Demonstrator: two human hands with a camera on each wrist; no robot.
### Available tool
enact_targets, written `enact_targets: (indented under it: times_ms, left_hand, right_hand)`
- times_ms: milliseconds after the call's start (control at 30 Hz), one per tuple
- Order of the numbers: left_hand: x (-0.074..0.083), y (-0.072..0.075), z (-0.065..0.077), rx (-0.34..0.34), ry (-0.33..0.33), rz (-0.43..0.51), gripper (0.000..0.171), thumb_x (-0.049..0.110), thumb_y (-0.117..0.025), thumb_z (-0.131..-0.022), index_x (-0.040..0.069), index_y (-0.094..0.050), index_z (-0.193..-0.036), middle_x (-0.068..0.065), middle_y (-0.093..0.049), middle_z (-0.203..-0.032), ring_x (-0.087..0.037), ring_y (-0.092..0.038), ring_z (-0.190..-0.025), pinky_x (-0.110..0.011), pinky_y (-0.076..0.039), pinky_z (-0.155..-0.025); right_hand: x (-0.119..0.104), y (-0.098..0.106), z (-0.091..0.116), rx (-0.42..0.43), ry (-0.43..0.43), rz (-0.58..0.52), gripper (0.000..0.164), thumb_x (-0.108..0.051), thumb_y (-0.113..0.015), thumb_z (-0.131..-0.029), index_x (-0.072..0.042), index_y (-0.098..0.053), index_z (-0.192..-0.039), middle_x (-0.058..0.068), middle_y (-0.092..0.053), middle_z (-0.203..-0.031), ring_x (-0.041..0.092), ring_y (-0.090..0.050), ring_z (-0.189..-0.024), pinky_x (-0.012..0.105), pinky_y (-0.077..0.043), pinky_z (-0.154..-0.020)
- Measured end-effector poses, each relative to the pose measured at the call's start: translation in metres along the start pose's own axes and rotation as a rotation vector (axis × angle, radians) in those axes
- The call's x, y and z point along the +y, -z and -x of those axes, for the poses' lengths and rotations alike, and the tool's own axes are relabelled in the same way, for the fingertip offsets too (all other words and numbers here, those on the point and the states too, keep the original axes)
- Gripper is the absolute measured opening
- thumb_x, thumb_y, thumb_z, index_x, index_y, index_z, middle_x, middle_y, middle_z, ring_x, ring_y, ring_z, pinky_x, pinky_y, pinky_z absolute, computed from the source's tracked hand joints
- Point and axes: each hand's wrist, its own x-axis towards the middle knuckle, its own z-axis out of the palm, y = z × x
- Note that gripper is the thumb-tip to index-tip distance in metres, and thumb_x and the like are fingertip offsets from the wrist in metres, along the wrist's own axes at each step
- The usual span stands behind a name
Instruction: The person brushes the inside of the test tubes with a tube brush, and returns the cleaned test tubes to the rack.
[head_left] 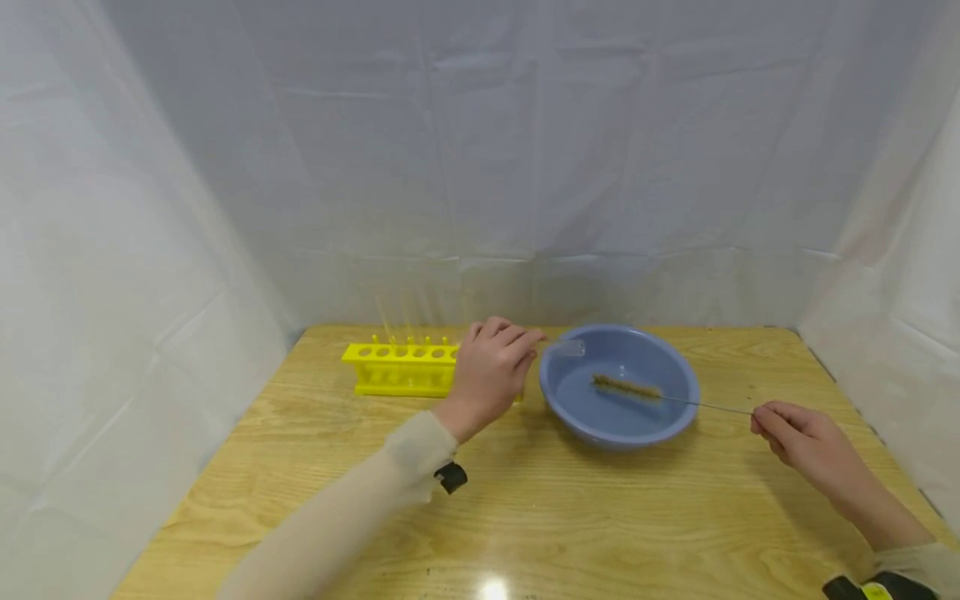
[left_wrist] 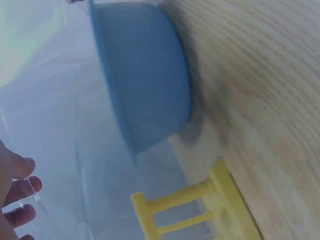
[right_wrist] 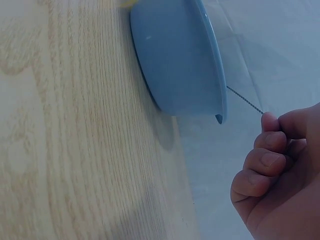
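My left hand (head_left: 491, 371) pinches a clear glass test tube (head_left: 572, 347) between thumb and fingers. The tube points right, its far end above the left rim of a blue basin (head_left: 675, 428). With thumb and forefinger, my right hand (head_left: 813, 450) grips the twisted wire handle of a test tube brush (head_left: 627, 387). Its tan bristles lie low over the basin's inside, apart from the tube, and the wire crosses the right rim. In the right wrist view the wire (right_wrist: 245, 100) runs from the basin's rim to my fingertips.
A yellow test tube rack (head_left: 401, 353) stands left of the basin, partly behind my left hand; several clear tubes rise faintly at its back. The wooden table (head_left: 315, 467) is enclosed by white sheeting (head_left: 480, 167) at the back and sides.
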Motion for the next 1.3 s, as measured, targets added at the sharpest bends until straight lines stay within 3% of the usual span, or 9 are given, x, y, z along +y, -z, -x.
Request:
enact_targets:
  times_ms: [200, 367, 500, 767, 1033, 1300]
  left_hand:
    - [-0.012, 0.024, 0.002, 0.085, 0.124, 0.089, 0.026, 0.019, -0.073, -0.094, 0.017, -0.073, -0.12, 0.0, -0.076, -0.106, -0.021, -0.062, -0.093, -0.032, -0.055, -0.073]
    - [-0.031, 0.042, 0.008, 0.114, 0.255, 0.164, 0.03, 0.02, -0.071, -0.095, 0.014, -0.069, -0.124, -0.007, -0.064, -0.106, -0.022, -0.06, -0.081, -0.035, -0.052, -0.066]
    - [-0.05, 0.048, 0.013, 0.128, 0.346, 0.19, 0.032, 0.021, -0.069, -0.097, 0.012, -0.067, -0.127, -0.009, -0.057, -0.101, -0.022, -0.059, -0.075, -0.035, -0.053, -0.066]
    - [-0.075, 0.042, 0.025, 0.142, 0.46, 0.15, 0.033, 0.026, -0.066, -0.099, 0.009, -0.066, -0.127, -0.012, -0.059, -0.099, -0.027, -0.065, -0.081, -0.039, -0.058, -0.074]
    - [-0.08, 0.036, 0.029, 0.167, 0.548, 0.089, 0.034, 0.03, -0.068, -0.098, 0.009, -0.068, -0.125, -0.01, -0.064, -0.098, -0.022, -0.064, -0.082, -0.039, -0.053, -0.063]
    - [-0.083, 0.031, 0.031, 0.143, 0.586, 0.121, 0.037, 0.027, -0.07, -0.096, 0.006, -0.064, -0.126, -0.012, -0.068, -0.101, -0.023, -0.068, -0.086, -0.04, -0.057, -0.071]
  right_hand:
    - [-0.005, -0.001, 0.001, -0.006, -0.003, -0.01, 0.052, -0.043, -0.038, -0.109, 0.005, -0.058, -0.104, 0.001, -0.046, -0.071, 0.017, -0.041, -0.058, 0.034, -0.039, -0.054]
    - [-0.006, -0.002, -0.002, -0.013, -0.003, -0.016, 0.054, -0.045, -0.038, -0.108, 0.006, -0.057, -0.105, 0.0, -0.045, -0.071, 0.017, -0.04, -0.058, 0.034, -0.039, -0.054]
    - [-0.004, -0.002, -0.005, -0.017, 0.003, -0.028, 0.051, -0.042, -0.039, -0.109, 0.005, -0.058, -0.103, 0.0, -0.044, -0.069, 0.018, -0.039, -0.056, 0.034, -0.038, -0.053]
    - [-0.002, -0.004, -0.005, -0.011, 0.002, -0.02, 0.049, -0.04, -0.039, -0.109, 0.004, -0.058, -0.102, 0.0, -0.044, -0.069, 0.017, -0.04, -0.057, 0.033, -0.038, -0.054]
    - [0.001, -0.005, -0.004, -0.001, 0.014, -0.025, 0.047, -0.038, -0.039, -0.109, 0.004, -0.058, -0.1, 0.001, -0.04, -0.065, 0.02, -0.036, -0.055, 0.034, -0.036, -0.052]
    - [0.001, -0.006, -0.004, 0.004, 0.016, -0.033, 0.046, -0.037, -0.04, -0.109, 0.004, -0.058, -0.099, 0.0, -0.041, -0.066, 0.02, -0.036, -0.055, 0.033, -0.036, -0.052]
